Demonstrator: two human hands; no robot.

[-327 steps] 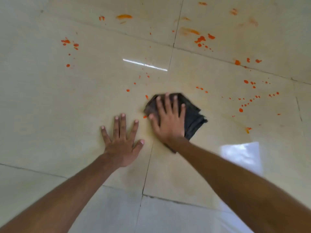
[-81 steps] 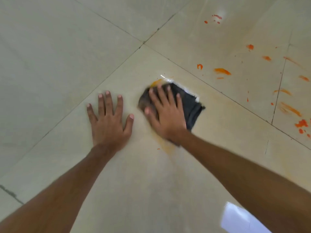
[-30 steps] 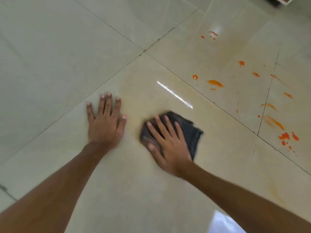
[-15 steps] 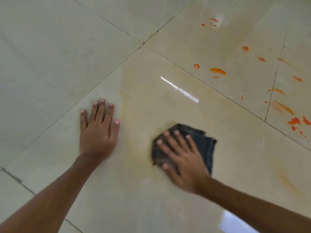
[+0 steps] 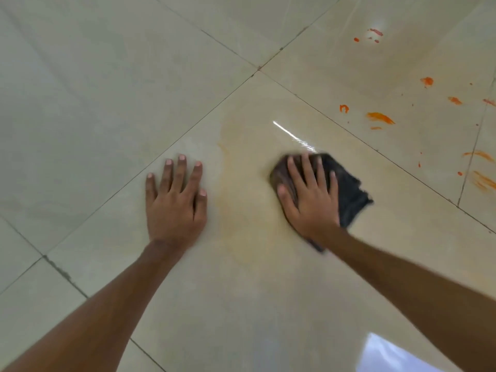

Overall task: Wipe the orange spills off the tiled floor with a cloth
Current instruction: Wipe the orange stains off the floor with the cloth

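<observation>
Both hands lie flat on the glossy beige tiled floor (image 5: 80,76). Right hand (image 5: 311,200), its grip spread wide, presses down on the dark grey folded cloth (image 5: 349,189), which pokes out beyond its fingertips and right side. Left hand (image 5: 175,202) rests bare, fingers splayed, well apart. Bright orange spills (image 5: 379,118) dot the tiles past the cloth; a faint orange smear (image 5: 236,183) lies between the hands.

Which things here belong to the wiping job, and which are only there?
Job: dark cloth under right hand; orange spills; faint orange smear; tiled floor.
Only there: left hand, flat on floor; light reflection.
</observation>
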